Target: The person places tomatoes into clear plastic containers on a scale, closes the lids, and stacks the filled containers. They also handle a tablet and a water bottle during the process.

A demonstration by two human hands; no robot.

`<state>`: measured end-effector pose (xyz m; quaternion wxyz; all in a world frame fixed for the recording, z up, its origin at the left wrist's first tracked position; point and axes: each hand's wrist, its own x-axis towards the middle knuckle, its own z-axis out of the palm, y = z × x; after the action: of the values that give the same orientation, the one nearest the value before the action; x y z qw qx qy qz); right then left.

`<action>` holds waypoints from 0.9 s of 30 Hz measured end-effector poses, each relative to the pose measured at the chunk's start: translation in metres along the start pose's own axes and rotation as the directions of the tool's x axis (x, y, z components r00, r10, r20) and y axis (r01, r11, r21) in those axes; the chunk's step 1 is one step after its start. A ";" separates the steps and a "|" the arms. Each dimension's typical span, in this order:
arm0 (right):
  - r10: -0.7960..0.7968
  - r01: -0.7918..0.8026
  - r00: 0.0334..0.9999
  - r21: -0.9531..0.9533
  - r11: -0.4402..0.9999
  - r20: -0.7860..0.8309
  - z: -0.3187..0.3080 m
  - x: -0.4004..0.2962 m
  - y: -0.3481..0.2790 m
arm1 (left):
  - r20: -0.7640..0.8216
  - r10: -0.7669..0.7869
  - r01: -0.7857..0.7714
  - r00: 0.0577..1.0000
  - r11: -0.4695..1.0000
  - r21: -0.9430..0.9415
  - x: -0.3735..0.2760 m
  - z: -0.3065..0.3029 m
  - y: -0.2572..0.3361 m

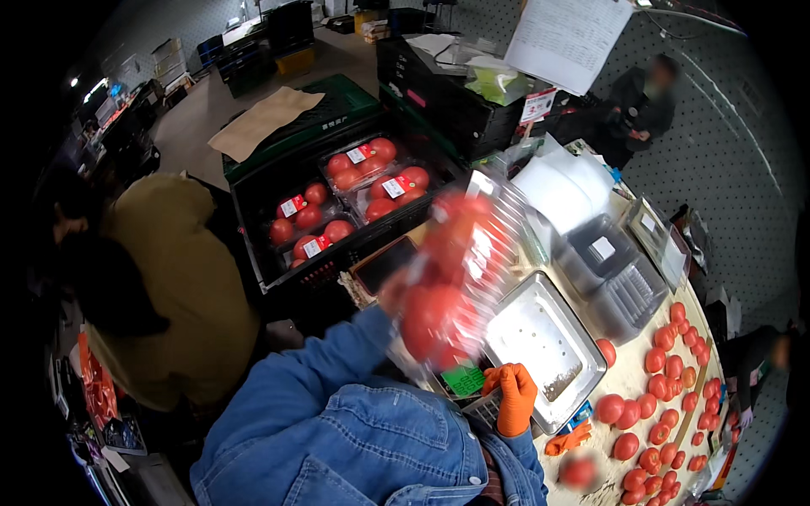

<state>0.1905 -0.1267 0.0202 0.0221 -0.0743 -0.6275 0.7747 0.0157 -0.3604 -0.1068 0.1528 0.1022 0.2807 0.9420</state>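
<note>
A clear plastic clamshell pack of red tomatoes (452,272), blurred by motion, is raised over the near side of the table. My left hand (393,294) grips its left side, and the pack hides most of the fingers. In an orange glove, my right hand (510,395) has its fingers drawn together and shows nothing between them. It hovers by the near edge of a metal scale tray (538,341), which holds only specks and a dirt patch. The scale's green-lit display (462,379) peeks out below the pack. An orange glove (568,439) lies beside the tray.
Packed, labelled tomatoes (397,186) fill part of a black crate (253,253) ahead. Stacked empty plastic trays (607,272) stand right of the scale. Loose tomatoes (658,382) spread across the right tabletop. A person in an olive top (171,278) is close on the left.
</note>
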 end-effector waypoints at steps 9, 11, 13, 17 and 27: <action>0.059 -0.059 0.998 0.022 0.998 -0.004 0.034 0.034 0.017 | -0.446 0.237 -0.234 0.863 0.970 0.064 0.026 -0.050 0.204; 0.042 -0.042 0.999 0.030 0.999 0.004 0.041 0.041 0.021 | -0.504 0.278 -0.304 0.818 0.952 0.032 0.025 -0.080 0.211; 0.067 -0.066 0.997 0.019 0.998 -0.024 0.047 0.046 0.020 | -0.577 0.327 -0.390 0.748 0.920 0.015 0.024 -0.107 0.212; 0.062 -0.062 0.996 0.006 0.998 -0.060 0.055 0.059 0.022 | -0.691 0.331 -0.506 0.643 0.861 -0.059 0.030 -0.184 0.211; 0.113 -0.112 0.994 -0.023 0.993 0.015 0.076 0.074 0.014 | -0.934 0.324 -0.708 -0.151 0.624 0.331 0.116 -0.180 0.200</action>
<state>0.1071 -0.1936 0.0151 -0.0274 -0.1034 -0.6309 0.7685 -0.1891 -0.5692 -0.1298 -0.4510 -0.4470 0.0931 0.7669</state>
